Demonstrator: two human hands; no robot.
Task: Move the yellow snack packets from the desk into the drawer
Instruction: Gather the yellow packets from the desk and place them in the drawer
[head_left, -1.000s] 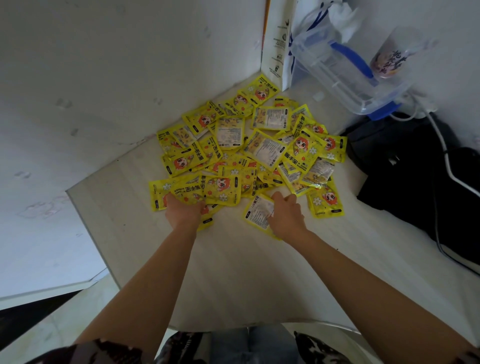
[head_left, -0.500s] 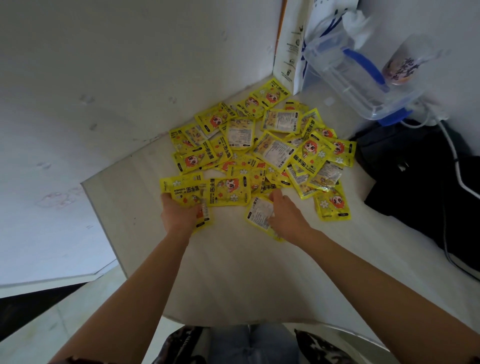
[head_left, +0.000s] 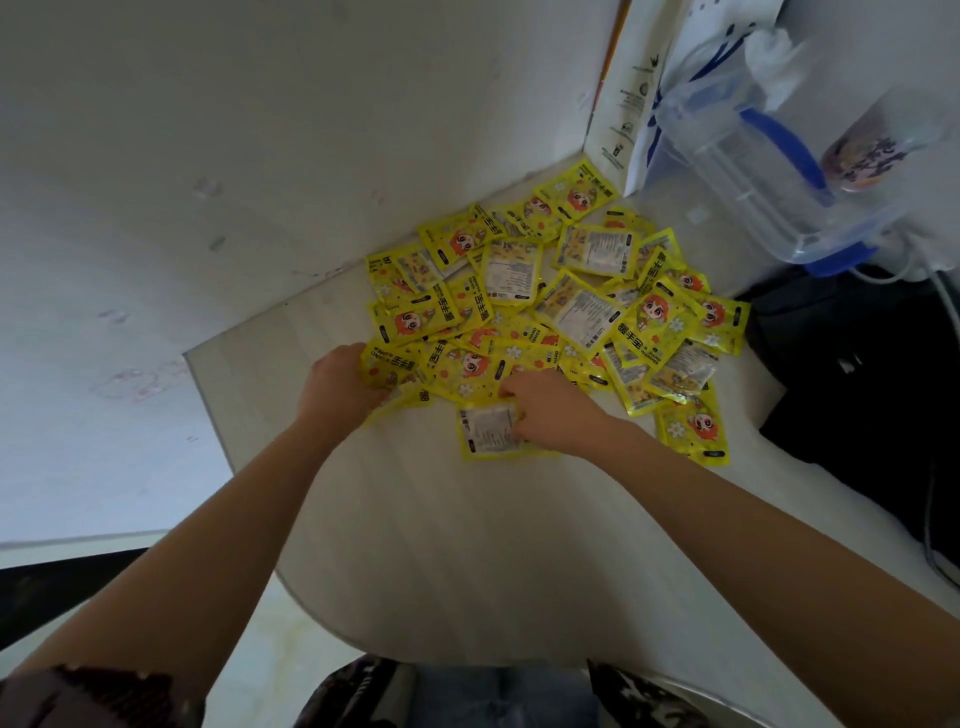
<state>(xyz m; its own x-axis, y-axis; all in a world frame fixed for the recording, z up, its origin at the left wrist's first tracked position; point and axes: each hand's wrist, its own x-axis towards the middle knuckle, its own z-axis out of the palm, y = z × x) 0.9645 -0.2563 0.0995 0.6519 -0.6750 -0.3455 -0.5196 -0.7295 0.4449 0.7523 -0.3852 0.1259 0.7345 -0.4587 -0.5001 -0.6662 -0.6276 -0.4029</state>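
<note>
From my head view, the yellow snack packets (head_left: 550, 312) lie in a loose, overlapping heap on the pale desk (head_left: 467, 545), pushed toward the corner where the white wall (head_left: 260, 130) meets the desk top. Some packets show a cartoon face with orange hair, others lie printed-label side up.

My left hand (head_left: 340, 382) sits at the near left edge of the heap, fingers curled onto the packets there; it looks to be gripping a few of them, with yellow foil showing beneath the palm. My right hand (head_left: 548, 410) is at the near edge too, its fingers bent and pinching the corner of a label-up packet (head_left: 488, 431) that lies on the desk a little apart from the main heap. Both forearms reach in from the bottom of the view.

At the far right a clear plastic container with blue clips (head_left: 769, 171) stands beside a white paper bag (head_left: 636, 98) leaning against the wall. A printed cup (head_left: 862, 156) rests against the container. Dark fabric (head_left: 857, 374) lies on the desk just beside the rightmost packets, with a white cable (head_left: 943, 291) running over it. I cannot see any drawer in this view.
</note>
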